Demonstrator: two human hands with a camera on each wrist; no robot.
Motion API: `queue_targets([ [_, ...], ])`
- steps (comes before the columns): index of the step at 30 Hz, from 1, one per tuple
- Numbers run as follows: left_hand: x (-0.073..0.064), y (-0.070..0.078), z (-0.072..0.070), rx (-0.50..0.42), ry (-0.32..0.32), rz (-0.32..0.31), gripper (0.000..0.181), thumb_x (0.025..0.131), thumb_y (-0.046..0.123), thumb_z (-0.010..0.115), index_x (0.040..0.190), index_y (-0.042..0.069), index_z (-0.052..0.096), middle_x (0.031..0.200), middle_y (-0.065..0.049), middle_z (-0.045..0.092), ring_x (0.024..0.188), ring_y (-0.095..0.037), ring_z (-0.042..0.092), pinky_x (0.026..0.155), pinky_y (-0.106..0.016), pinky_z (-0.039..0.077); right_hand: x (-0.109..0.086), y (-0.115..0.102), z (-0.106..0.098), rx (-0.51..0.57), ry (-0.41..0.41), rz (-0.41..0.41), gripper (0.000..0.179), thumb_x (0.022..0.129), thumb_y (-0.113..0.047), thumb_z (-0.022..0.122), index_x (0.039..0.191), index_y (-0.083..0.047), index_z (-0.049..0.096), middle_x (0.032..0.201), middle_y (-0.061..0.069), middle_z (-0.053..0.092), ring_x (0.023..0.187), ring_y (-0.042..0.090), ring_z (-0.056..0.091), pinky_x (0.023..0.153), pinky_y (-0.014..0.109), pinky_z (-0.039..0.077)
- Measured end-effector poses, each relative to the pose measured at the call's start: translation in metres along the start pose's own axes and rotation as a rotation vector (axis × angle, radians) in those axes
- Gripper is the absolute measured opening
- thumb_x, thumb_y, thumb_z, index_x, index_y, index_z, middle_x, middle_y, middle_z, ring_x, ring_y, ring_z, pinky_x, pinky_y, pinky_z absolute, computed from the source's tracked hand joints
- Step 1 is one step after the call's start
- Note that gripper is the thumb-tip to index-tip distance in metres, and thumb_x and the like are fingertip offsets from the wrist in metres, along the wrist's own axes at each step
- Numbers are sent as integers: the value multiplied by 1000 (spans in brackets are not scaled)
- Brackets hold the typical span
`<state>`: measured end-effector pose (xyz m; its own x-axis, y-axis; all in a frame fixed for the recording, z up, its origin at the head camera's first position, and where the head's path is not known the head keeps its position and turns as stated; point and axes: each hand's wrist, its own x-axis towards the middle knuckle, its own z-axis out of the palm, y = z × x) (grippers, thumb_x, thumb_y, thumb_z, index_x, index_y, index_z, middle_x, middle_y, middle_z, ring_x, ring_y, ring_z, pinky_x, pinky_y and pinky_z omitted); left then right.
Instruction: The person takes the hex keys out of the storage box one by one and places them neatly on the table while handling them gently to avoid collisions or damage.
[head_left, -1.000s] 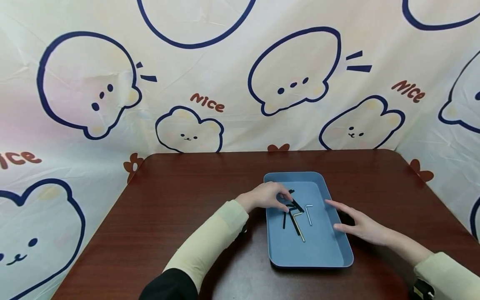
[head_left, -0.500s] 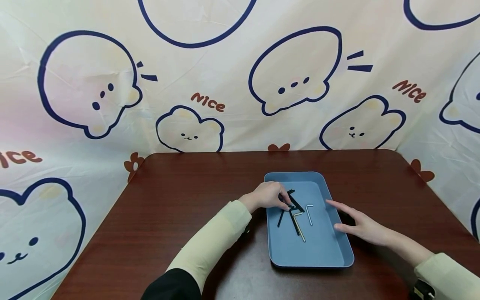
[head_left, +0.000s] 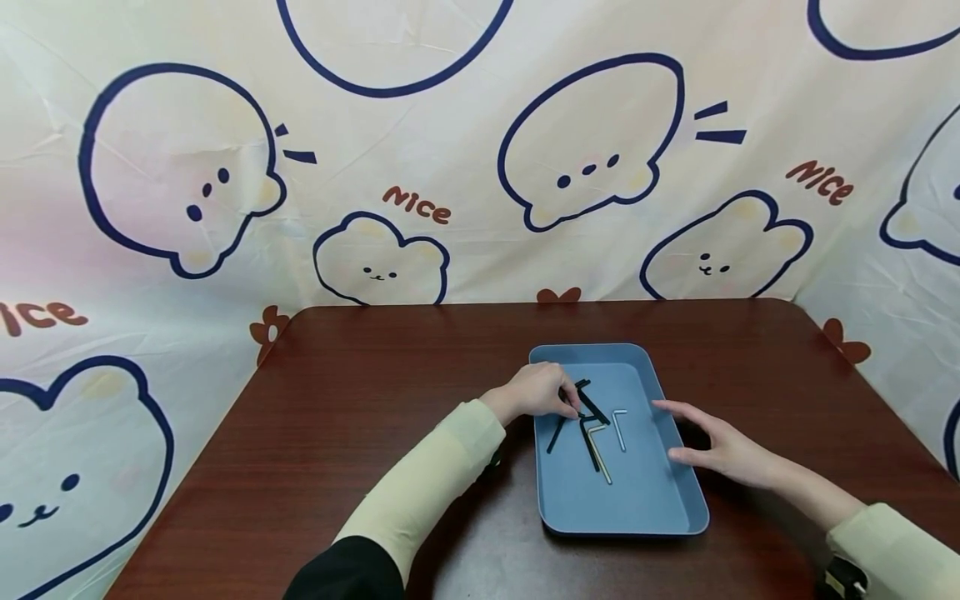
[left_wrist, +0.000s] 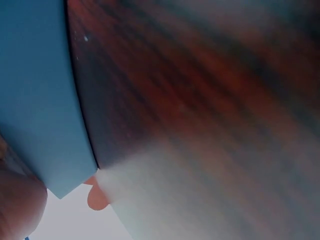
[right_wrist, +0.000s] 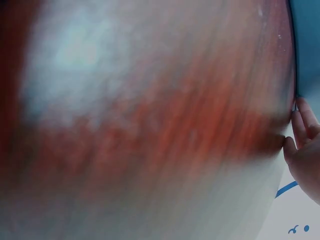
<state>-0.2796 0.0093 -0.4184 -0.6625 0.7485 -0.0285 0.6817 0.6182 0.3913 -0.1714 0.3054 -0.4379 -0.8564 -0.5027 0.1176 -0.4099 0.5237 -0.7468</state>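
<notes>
- While the left hand (head_left: 534, 390) bends over the tray's far left part, its thumb and fingers come together on the upper end of a black key (head_left: 556, 436), whose lower shaft slants out below them toward the tray's left wall.
- Compared with a second ago, that shaft has swung from nearly straight toward the person to a clear slant, its free end now nearer the left wall; the thumb and fingers, spread apart then, have drawn together.
- Just right of the grip, a thick black piece (head_left: 595, 407) lies slantwise, unmoved over the last half second; a short dark end shows above it.
- Below these, a second black key (head_left: 589, 448) lies close along a gold key (head_left: 601, 461), and a silver key (head_left: 618, 432) lies apart to their right; these three keep their places.
- All of them lie inside the blue tray (head_left: 645, 492), whose near half is bare floor.
- With fingers straight and thumb apart, the right hand (head_left: 723, 450) rests its tips against the tray's right wall, as before.
- Under the tray is the brown table (head_left: 375, 417); a printed cloth (head_left: 465, 142) hangs behind.
- From the left wrist, only the tray's outer wall and part of the hand show; the grip is out of sight.
</notes>
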Motion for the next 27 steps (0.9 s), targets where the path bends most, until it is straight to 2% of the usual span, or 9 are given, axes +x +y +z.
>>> queue_targets([
  [3, 0, 0, 0, 5, -6, 6, 5, 86, 29, 76, 83, 27, 78, 82, 21, 63, 81, 4, 53, 70, -17, 41, 2, 1, 1, 13, 9, 14, 61, 91, -14, 68, 144, -4, 39, 143, 24, 41, 122, 33, 41, 91, 61, 42],
  [6, 0, 1, -1, 2, -13, 10, 6, 87, 28, 75, 81, 26, 77, 80, 20, 63, 79, 4, 52, 69, -16, 41, 3, 2, 1, 35, 13, 24, 60, 91, -13, 68, 143, -3, 39, 142, 26, 41, 120, 41, 40, 90, 66, 40],
  [14, 0, 1, -2, -24, -18, 13, 6, 87, 28, 75, 81, 25, 77, 79, 20, 62, 77, 4, 53, 69, -16, 41, 3, 4, 2, 62, 17, 33, 59, 92, -13, 67, 143, -3, 39, 142, 27, 40, 121, 43, 39, 90, 66, 40],
  [27, -2, 0, -4, -132, -10, 23, 6, 88, 22, 75, 82, 20, 76, 76, 16, 64, 73, 3, 55, 68, -16, 44, 3, 5, 2, 70, 21, 39, 59, 92, -12, 67, 143, -3, 39, 142, 28, 39, 122, 46, 38, 91, 69, 37],
])
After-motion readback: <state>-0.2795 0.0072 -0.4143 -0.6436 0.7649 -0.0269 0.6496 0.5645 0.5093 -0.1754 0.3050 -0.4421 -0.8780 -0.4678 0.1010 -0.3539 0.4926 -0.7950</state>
